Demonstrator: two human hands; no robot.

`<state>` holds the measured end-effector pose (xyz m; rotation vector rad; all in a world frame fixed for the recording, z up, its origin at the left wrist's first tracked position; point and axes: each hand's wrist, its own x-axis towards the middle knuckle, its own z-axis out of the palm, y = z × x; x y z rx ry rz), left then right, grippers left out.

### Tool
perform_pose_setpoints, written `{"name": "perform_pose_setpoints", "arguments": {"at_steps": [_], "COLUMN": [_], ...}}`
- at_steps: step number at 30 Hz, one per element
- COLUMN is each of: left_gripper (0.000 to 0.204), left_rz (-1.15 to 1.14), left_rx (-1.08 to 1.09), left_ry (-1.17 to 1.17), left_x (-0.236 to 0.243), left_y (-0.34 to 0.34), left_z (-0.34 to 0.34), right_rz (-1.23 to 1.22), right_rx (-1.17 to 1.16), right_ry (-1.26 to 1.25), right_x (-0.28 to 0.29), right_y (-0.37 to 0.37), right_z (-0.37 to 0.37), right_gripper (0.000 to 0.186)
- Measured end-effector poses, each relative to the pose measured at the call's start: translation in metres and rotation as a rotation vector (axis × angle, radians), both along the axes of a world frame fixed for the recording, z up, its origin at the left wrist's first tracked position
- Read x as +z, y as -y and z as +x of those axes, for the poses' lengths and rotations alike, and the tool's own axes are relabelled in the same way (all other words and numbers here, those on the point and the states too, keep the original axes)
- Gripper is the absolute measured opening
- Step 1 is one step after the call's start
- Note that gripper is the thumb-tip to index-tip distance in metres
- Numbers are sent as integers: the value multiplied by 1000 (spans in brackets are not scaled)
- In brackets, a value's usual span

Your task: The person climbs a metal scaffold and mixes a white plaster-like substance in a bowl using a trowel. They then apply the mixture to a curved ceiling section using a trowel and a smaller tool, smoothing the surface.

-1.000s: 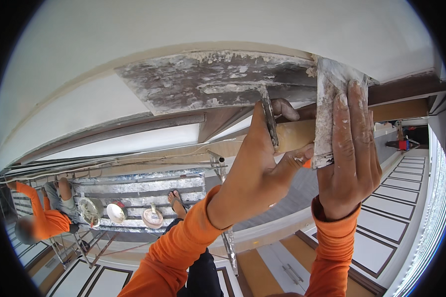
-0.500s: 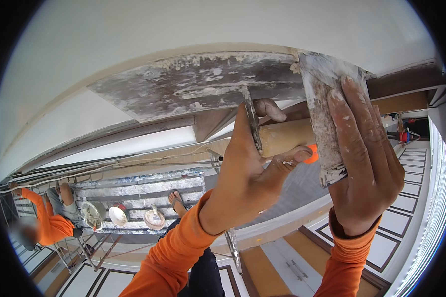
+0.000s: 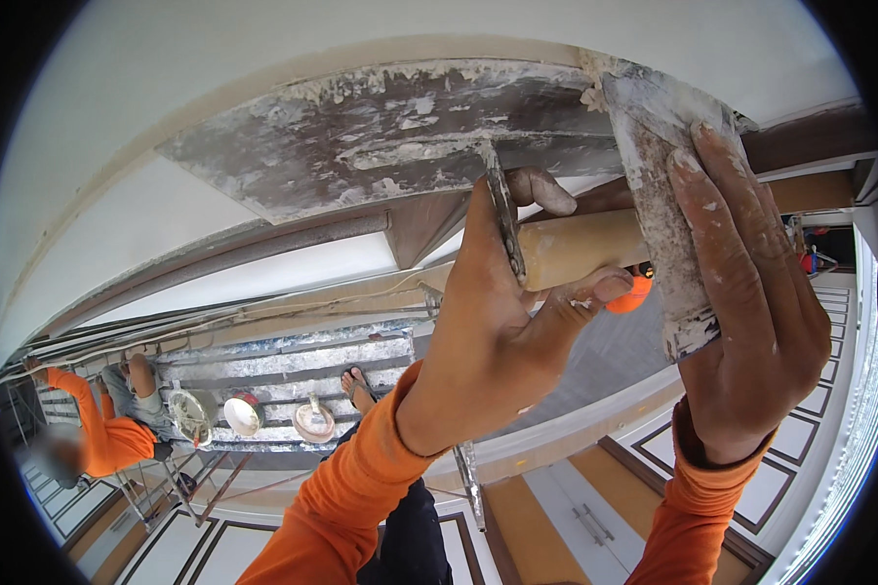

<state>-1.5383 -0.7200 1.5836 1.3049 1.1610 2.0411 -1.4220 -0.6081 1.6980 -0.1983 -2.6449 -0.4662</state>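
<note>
Three round bowls sit far below on a plank platform [image 3: 293,356]: a pale one [image 3: 191,414] with something wire-like lying across it, a white one [image 3: 242,415] that looks filled with white paste, and a third [image 3: 313,421] holding pale paste with a tool standing in it; what exactly each holds is too small to tell. Beside them crouches another person in an orange top [image 3: 102,429], and a sandalled foot [image 3: 358,387] rests on the same platform. Up close, the left hand [image 3: 502,331] is wrapped tight around the wooden handle [image 3: 580,249] of a wide trowel [image 3: 380,136], thumb pressed on the handle's underside and the index finger curled over the top near the metal stem. The trowel blade is pressed flat against the white ceiling [image 3: 263,58], its long axis running left to right across the view, the far end reaching toward the left, its underside crusted with dried grey and white plaster. The right hand [image 3: 751,302] grips a smaller scraper [image 3: 658,195], fingers laid flat along its back, thumb hidden behind. The scraper's long axis runs up and down, its top edge meeting the trowel's right end at the ceiling, its lower edge pointing down. An orange cap [image 3: 630,294] shows at the handle's end, between the two hands.
</note>
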Motion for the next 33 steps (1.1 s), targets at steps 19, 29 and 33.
{"name": "perform_pose_setpoints", "arguments": {"at_steps": [19,29,33], "left_gripper": [56,56,56], "left_rz": [-139,-123,-116], "left_rx": [-51,-27,-17], "left_ry": [398,315,276], "left_x": [5,4,3], "left_y": [-6,-8,-11], "left_z": [5,3,4], "right_rz": [-74,-243,-180], "right_rx": [-10,30,30], "right_ry": [125,59,8], "right_x": [18,22,13], "right_y": [-2,-4,1], "right_z": [4,14,14], "right_gripper": [44,50,56]}}
